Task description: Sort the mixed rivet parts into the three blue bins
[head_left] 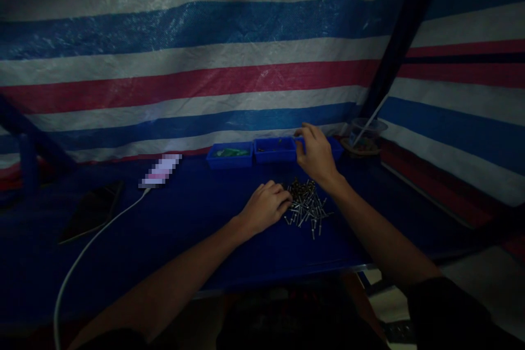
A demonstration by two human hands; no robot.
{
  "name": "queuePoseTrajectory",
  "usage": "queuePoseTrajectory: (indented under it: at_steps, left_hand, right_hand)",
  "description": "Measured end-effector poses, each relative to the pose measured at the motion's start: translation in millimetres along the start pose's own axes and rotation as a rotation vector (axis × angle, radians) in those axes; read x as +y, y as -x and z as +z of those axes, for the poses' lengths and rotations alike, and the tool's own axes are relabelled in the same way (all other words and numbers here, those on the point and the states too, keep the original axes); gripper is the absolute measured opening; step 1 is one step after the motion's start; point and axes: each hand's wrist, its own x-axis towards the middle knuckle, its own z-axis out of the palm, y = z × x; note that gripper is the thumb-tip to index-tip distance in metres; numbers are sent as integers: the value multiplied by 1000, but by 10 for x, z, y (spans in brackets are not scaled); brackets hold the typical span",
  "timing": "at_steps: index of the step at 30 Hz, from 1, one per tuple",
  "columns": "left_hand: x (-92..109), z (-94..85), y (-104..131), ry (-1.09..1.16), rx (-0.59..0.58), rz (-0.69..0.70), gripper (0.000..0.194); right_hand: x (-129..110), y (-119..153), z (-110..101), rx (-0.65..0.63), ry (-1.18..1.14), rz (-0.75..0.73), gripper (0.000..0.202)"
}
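Two bare hands at a blue tabletop (pixel 197 219), light is dim. Main item: loose heap of thin metal pins (pixel 305 205), just right of the left hand (pixel 264 208), nearer the wearer than the right hand (pixel 318 153). Left: palm down, fingers bent, fingertips at the heap's left edge. Can't tell if it grips a pin. Right: beyond the heap, clear of it, at the right end of the middle blue tray (pixel 273 157); over it or in front, can't tell. Fingers curled, thumb near index; too dark to tell whether a piece is pinched. Middle tray has small bits in it. Left tray (pixel 229 162) holds something green. Right tray (pixel 337 149) partly hidden by right hand. Clear tub (pixel 367 128) further right. Heap spreads toward the wearer, a few pins straggling at the near side.
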Motion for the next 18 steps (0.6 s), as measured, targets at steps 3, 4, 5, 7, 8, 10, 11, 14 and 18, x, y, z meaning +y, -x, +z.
queuePoseTrajectory:
  at_steps: [3, 4, 5, 7, 8, 10, 11, 14, 18]
  left_hand:
    - [-3, 5, 6, 18, 21, 0, 14]
    - [-6, 7, 8, 34, 31, -7, 13]
    - [-10, 7, 9, 53, 42, -17, 13]
    - [-18, 5, 7, 87, 61, -39, 15]
    - [-21, 3, 3, 100, 65, -46, 16]
    - [-22, -1, -10, 118, 68, -52, 18]
    - [-18, -2, -18, 121, 68, -53, 18]
    - [8, 4, -40, 113, 51, -37, 20]
    - [40, 8, -33, 82, 2, -5, 17]
  right_hand:
    - [158, 106, 114, -113, 18, 71, 21]
    - [186, 134, 120, -115, 3, 83, 21]
    - [201, 153, 119, -105, -17, 93, 20]
    - [196, 172, 117, -71, -53, 117, 21]
    - [184, 176, 122, -60, -69, 128, 22]
    - [157, 184, 150, -58, -96, 143, 24]
    - [146, 190, 170, -67, -106, 147, 25]
    - [127, 219, 225, -131, -116, 137, 26]
    - [97, 255, 236, -193, -119, 108, 24]
